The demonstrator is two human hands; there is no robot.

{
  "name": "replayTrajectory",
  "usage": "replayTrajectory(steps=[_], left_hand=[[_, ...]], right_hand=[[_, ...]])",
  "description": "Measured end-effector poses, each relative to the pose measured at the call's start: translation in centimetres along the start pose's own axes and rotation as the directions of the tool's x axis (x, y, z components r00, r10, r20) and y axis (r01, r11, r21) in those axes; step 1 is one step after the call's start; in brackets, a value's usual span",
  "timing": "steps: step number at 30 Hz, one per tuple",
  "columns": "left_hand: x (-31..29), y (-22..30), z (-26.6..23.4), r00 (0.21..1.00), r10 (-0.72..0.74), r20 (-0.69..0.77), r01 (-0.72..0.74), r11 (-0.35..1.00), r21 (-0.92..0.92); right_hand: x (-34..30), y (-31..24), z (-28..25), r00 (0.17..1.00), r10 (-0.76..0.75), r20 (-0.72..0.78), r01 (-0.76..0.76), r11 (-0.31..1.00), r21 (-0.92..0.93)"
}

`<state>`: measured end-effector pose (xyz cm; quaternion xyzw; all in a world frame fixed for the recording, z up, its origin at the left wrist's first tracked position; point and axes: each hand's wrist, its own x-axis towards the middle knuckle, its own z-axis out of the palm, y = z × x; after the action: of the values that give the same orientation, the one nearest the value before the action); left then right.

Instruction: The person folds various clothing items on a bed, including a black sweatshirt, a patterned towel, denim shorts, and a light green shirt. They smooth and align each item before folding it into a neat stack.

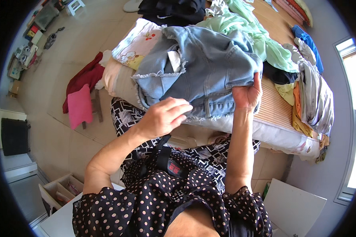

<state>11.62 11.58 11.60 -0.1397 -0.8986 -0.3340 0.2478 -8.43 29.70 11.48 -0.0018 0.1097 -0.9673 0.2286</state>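
A light blue denim garment [203,67] with frayed edges lies bunched on the edge of a bed [279,122]. My right hand [247,94] grips its right side, thumb up over the fabric. My left hand [164,116] hovers at the garment's lower left edge, fingers curled and touching the frayed hem. A white label [174,60] shows on the denim's inside.
Mint green clothes [251,33] and dark garments [170,10] lie behind the denim. Striped and yellow clothes [310,98] are heaped at the bed's right. A printed pillow [136,43] sits left, and a stool with red and pink cloths [81,98] stands on the floor.
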Motion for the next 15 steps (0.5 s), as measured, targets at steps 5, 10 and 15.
replayTrajectory(steps=[5,10,15], left_hand=[[-1.8,-1.6,1.8,0.906,-0.383,0.181,0.368,0.923,0.113],[-1.6,-3.8,-1.4,0.731,-0.678,0.068,0.667,0.691,-0.281],[-4.3,-5.7,-0.7,0.682,-0.720,-0.128,0.484,0.577,-0.658]], right_hand=[[-1.0,-2.9,-1.3,0.990,0.024,0.136,-0.051,0.980,0.192],[-1.9,-2.7,-2.8,0.998,-0.043,0.047,0.042,0.998,0.042],[-3.8,-1.8,-2.1,0.984,-0.039,-0.175,0.014,0.990,-0.142]])
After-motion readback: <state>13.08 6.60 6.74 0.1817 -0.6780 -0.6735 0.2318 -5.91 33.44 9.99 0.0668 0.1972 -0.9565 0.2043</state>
